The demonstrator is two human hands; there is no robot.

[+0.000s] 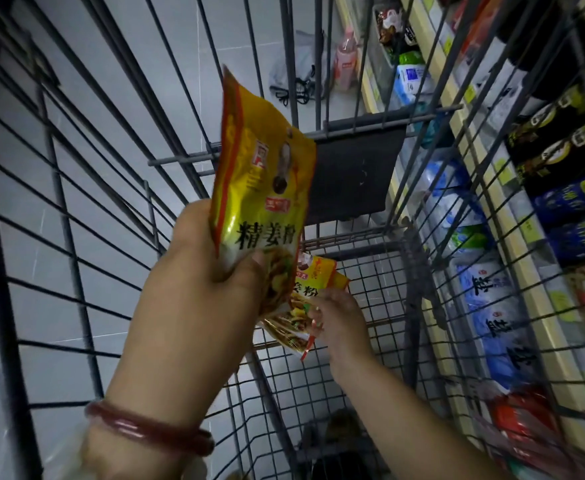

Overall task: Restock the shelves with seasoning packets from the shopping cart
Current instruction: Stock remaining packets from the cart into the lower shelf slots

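Cart [370,306] holds yellow packets [301,306], pinched low by right hand [336,320]; left hand [208,268] grips another packet [263,181] upright above

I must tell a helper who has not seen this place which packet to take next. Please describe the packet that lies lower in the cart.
Look into the grey wire shopping cart. Near its bottom the right hand grips a yellow seasoning packet. Unlike the raised packet in the left hand, it sits low and half hidden behind it.
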